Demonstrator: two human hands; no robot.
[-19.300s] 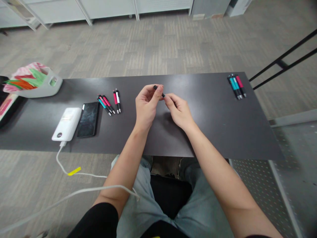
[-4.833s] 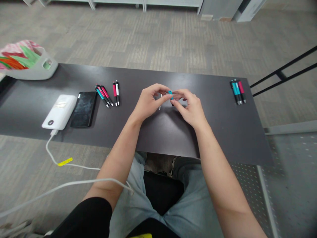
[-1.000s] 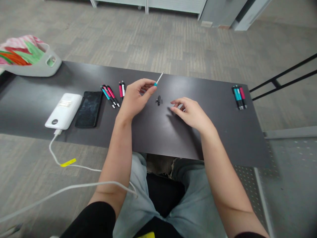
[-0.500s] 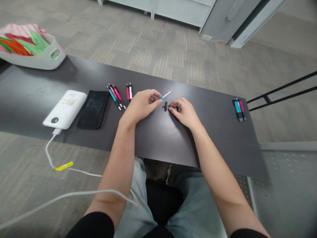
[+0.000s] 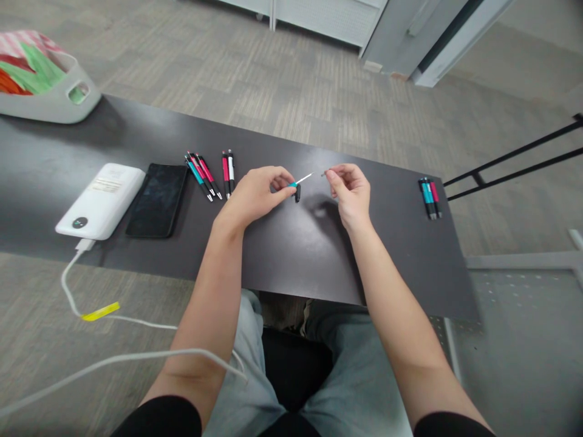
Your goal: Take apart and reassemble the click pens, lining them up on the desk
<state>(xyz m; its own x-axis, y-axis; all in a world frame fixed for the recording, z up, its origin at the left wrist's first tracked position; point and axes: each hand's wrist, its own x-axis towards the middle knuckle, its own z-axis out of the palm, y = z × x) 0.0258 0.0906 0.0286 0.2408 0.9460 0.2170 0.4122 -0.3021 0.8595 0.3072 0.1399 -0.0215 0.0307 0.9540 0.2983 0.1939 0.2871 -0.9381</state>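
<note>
Left hand (image 5: 259,193): loosely curled, pinching turquoise barrel (image 5: 293,184) with white refill (image 5: 305,178)
Right hand (image 5: 354,192): pinched closed on tiny part (image 5: 323,174) near refill
Black piece (image 5: 297,195): on table (image 5: 296,258); could roll if nudged
Tiny part: could drop if pinched loosely

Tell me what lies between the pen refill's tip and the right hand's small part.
In the head view, only tabletop shows between the white refill and the small part the right hand pinches.
</note>
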